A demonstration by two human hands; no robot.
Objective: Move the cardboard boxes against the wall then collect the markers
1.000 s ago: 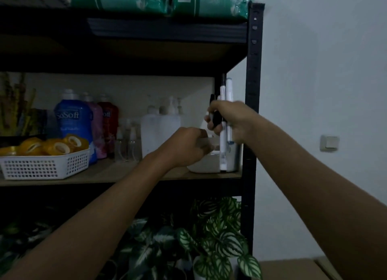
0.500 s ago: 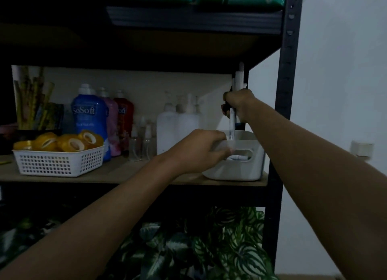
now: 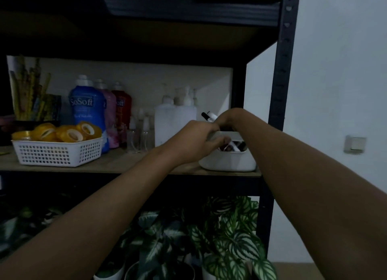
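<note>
Markers (image 3: 210, 116): light, rigid, smooth; grasp mid-barrel. Right hand (image 3: 227, 120) clamps a bundle over the white bin (image 3: 228, 161); left hand (image 3: 195, 142) grips its rim.

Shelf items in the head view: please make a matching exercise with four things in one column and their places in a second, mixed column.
1. white lattice plastic basket
2. blue SoSoft bottle
3. white plastic bin
4. green striped-leaf plants

a. shelf below
b. right end of the wooden shelf
c. left end of the wooden shelf, holding yellow tape rolls
d. behind the basket

Pairs: 1-c, 2-d, 3-b, 4-a
</note>
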